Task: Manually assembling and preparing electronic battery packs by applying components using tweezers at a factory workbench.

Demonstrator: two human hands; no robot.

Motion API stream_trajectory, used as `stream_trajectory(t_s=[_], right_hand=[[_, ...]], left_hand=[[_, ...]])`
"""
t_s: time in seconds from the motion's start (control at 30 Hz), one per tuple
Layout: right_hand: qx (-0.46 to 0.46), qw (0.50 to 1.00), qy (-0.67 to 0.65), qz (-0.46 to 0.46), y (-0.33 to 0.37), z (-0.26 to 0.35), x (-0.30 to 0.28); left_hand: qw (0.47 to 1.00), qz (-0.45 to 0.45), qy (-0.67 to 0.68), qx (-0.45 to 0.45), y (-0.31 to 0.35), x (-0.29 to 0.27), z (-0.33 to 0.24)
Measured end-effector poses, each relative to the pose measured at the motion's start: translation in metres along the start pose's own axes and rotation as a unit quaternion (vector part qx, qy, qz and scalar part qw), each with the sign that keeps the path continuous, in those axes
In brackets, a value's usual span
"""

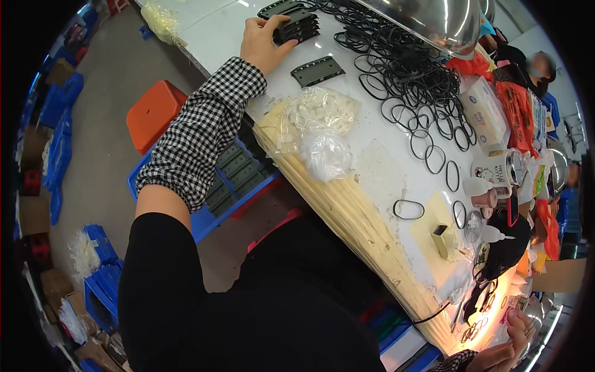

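At the far edge of the table, my left hand [265,44] grips the side of a stack of dark curved plastic plates [300,26], fingers on top and thumb along the near side. One similar plate [317,71] lies alone on the white tabletop just nearer. Far to the right, by the picture's rim, my right hand [509,347] is raised beside a bright lamp glow with its fingers curled together. What it holds, if anything, is too small to make out. A heap of black rubber rings [409,74] spreads across the table between the hands.
Clear bags of small pale parts [322,118] sit near the table's front edge. A shiny metal lamp shade [434,25] overhangs the back. Bottles and a white mug [489,167] stand at right. An orange stool [155,115] and a blue crate [204,220] are beside my left arm.
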State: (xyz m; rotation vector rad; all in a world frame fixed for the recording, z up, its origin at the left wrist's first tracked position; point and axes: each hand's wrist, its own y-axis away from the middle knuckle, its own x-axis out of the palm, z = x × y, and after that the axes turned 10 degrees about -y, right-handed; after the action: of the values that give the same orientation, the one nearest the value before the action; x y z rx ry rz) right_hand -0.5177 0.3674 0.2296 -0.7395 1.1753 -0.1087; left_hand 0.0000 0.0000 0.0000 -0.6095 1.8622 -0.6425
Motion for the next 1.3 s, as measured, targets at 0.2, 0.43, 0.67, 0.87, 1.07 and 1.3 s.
stream_trajectory(t_s=[0.2,0.43,0.67,0.87,1.07,1.3], right_hand=[[-0.101,0.991,0.014,-0.083,-0.021,0.014,0.019],[-0.06,0.994,0.001,-0.094,-0.007,0.008,0.018],[-0.061,0.994,-0.018,-0.093,0.002,0.009,0.018],[-0.045,0.993,-0.001,-0.106,0.022,0.013,0.012],[-0.045,0.994,-0.026,-0.098,0.043,0.008,0.003],[0.08,0.996,0.005,-0.032,0.105,-0.001,-0.032]], left_hand=[[1.0,0.009,0.003,0.012,-0.005,0.004,-0.006],[0.995,0.093,-0.019,0.019,-0.024,-0.006,-0.013],[0.9,0.401,-0.167,-0.045,-0.09,-0.034,-0.075],[0.858,0.459,-0.22,-0.071,-0.097,-0.027,-0.085],[0.866,0.45,-0.21,-0.057,-0.095,-0.031,-0.087],[0.927,0.303,-0.205,0.087,-0.085,0.008,-0.045]])
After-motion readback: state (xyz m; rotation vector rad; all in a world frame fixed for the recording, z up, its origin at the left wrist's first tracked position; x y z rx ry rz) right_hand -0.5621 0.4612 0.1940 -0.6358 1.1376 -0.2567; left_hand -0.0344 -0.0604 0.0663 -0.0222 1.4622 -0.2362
